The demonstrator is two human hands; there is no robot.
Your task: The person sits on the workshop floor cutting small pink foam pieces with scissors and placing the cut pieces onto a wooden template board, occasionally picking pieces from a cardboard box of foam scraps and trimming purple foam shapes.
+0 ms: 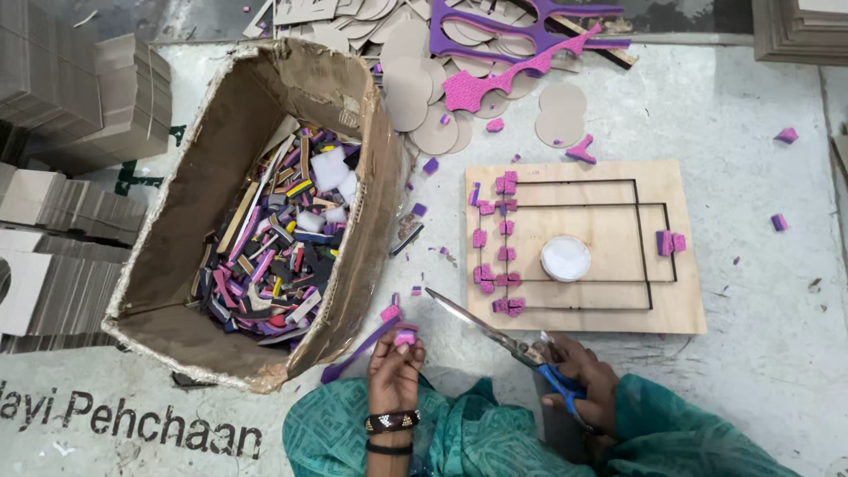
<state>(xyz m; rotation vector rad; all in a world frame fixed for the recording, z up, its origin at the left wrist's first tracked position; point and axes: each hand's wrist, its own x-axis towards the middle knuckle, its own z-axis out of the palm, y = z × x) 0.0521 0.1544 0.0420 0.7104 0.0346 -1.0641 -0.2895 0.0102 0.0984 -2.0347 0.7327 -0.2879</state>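
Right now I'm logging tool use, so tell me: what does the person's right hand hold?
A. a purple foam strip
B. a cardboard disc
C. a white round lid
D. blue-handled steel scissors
D: the right hand grips the blue-handled steel scissors, blades open and pointing up-left beside the plywood board, while the left hand pinches a small pink foam piece.

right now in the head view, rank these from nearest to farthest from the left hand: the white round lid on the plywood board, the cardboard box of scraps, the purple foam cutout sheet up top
1. cardboard box of scraps, just left of the left hand, which pinches a small pink foam piece in its fingers.
2. white round lid, up to the right on the plywood board.
3. purple foam cutout sheet, far at the top.
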